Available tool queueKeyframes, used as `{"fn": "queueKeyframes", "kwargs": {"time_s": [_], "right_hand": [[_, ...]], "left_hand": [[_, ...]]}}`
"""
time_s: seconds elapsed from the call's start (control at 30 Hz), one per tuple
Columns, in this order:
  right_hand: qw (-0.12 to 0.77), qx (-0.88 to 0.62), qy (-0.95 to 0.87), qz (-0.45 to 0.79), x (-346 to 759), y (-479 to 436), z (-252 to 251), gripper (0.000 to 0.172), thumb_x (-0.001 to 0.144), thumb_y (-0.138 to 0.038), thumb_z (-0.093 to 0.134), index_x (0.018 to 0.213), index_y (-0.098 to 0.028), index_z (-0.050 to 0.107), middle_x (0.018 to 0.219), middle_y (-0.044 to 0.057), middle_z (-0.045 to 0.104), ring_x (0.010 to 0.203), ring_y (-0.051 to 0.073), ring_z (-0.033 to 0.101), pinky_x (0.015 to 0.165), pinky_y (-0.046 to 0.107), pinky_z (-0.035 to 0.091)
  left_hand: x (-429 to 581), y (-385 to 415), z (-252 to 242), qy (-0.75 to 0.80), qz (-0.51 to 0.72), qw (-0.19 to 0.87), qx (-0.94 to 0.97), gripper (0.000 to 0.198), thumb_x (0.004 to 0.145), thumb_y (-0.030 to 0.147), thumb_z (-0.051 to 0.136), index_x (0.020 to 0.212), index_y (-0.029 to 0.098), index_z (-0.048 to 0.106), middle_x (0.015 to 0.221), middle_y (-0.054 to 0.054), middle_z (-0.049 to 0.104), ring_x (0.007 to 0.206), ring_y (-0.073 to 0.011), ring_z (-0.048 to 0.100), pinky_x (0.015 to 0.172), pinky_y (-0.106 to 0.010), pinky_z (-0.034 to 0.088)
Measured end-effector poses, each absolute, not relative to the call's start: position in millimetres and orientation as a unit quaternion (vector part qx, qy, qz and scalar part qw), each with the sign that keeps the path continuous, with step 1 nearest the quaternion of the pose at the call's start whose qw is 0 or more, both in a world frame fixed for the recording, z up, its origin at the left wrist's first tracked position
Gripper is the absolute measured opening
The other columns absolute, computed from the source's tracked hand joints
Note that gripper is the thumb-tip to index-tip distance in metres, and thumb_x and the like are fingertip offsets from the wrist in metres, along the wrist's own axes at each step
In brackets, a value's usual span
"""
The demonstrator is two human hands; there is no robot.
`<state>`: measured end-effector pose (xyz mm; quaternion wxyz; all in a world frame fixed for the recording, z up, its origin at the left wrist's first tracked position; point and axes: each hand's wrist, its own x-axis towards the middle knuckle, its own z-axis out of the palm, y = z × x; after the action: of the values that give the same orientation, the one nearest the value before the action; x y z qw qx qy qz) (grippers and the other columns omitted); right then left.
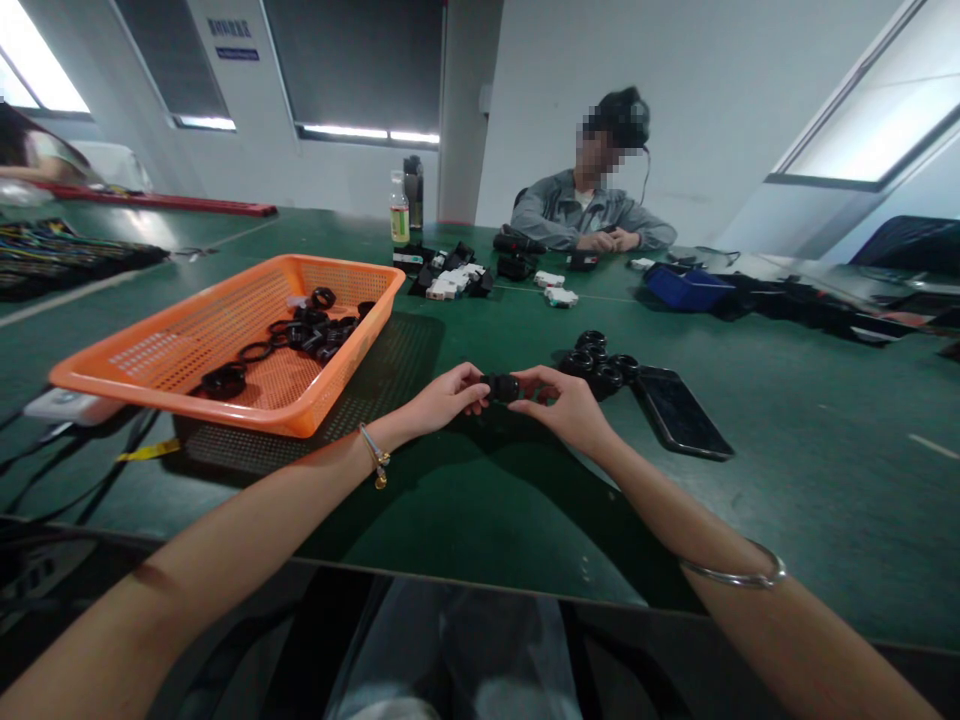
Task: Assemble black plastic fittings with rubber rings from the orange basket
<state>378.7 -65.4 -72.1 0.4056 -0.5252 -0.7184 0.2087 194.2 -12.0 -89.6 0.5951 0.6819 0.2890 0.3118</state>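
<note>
Both my hands meet over the green table (487,500), pinching one small black round part (501,387) between them. My left hand (447,397) grips its left end with curled fingers. My right hand (564,402) holds its right end in the same way. Just beyond my right hand sits a cluster of black ring-shaped parts (598,362). An orange mesh basket (187,340) to my left holds several more black rings (300,335).
A dark phone (681,412) lies face up right of the ring cluster. Across the table a person in a grey jacket (585,215) sits with black and white parts (450,275), a blue tray (686,288) and two bottles (405,205) nearby. Cables (67,255) lie far left.
</note>
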Motion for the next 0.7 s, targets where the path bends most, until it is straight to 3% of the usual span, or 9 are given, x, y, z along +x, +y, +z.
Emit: {"fn": "queueKeyframes", "kwargs": {"time_s": [0.7], "right_hand": [[0.395, -0.531, -0.729, 0.173, 379.2, -62.8, -75.1, 0.024, 0.065, -0.03, 0.068, 0.085, -0.017, 0.069, 0.082, 0.005, 0.071, 0.068, 0.018, 0.062, 0.058, 0.029, 0.047]], "left_hand": [[193.2, -14.4, -89.2, 0.282, 0.319, 0.578, 0.696, 0.007, 0.08, 0.017, 0.051, 0.08, 0.016, 0.043, 0.065, 0.005, 0.053, 0.054, -0.0055, 0.049, 0.056, -0.02, 0.039]]}}
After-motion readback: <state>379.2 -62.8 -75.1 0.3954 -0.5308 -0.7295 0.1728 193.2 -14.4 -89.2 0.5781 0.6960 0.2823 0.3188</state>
